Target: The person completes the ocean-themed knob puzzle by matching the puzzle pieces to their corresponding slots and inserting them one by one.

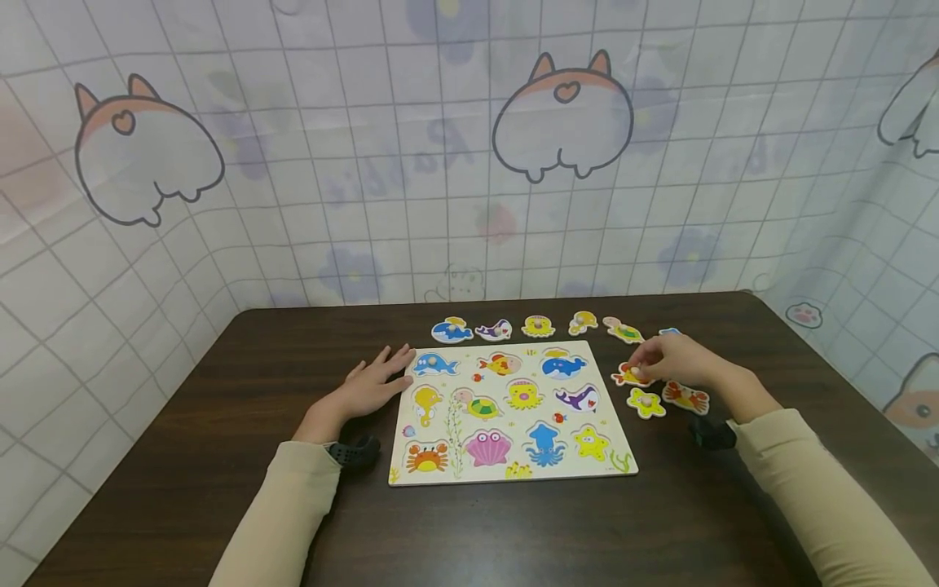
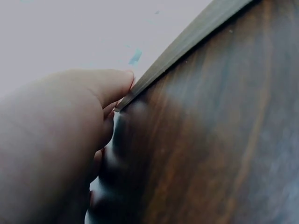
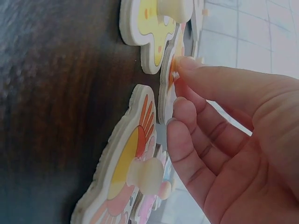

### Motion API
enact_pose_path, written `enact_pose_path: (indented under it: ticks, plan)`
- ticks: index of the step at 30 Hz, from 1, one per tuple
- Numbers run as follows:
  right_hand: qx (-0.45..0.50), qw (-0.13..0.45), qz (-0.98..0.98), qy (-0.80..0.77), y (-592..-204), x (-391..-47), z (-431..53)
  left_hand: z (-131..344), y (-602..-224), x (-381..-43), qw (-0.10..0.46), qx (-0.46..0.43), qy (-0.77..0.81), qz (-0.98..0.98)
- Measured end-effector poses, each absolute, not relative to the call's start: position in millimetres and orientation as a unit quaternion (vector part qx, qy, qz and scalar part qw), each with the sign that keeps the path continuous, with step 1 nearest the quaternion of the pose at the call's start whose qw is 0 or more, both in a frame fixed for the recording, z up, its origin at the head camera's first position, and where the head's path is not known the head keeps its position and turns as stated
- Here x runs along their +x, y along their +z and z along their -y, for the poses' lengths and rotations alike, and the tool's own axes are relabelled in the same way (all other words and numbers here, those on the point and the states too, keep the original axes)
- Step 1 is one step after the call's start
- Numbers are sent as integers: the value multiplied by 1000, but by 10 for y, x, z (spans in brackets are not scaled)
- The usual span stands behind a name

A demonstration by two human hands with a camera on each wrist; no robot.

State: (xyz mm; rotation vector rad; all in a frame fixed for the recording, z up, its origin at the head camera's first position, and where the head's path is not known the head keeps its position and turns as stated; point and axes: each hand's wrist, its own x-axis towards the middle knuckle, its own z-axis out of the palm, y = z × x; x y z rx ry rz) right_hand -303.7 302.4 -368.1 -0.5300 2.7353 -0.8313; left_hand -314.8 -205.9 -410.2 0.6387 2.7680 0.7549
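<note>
I have the right hand (image 1: 678, 360) pinching the fish piece (image 1: 623, 376) just right of the board (image 1: 480, 474), its matching picture (image 1: 500, 364) leftward; my left hand (image 1: 370, 387), fingers spread, touches the board's left edge.

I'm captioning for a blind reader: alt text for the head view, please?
A right hand pinches a fish piece beside a sea-animal puzzle board; the left hand touches its left edge. More pieces lie beyond and right of it on a dark table.
</note>
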Motion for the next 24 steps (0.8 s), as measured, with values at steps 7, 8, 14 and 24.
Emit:
enact_pose_path:
  ticks: [7,8,14,24]
  plan:
    - [-183,105,-939,-272,-3702,-3044,-3028,2038,-4085,-3140,112,210,241,-941]
    - [-183,105,-939,-271,-3704,-3047,-3029,2033,-4080,-3138,113,207,238,-942]
    - [-188,107,-939,-268,-3711,-3054,-3030,2021,-4067,-3114,113,200,218,-948]
    - [-172,95,-945,-261,-3623,-3011,-2952,2011,-4065,-3088,102,208,205,-951]
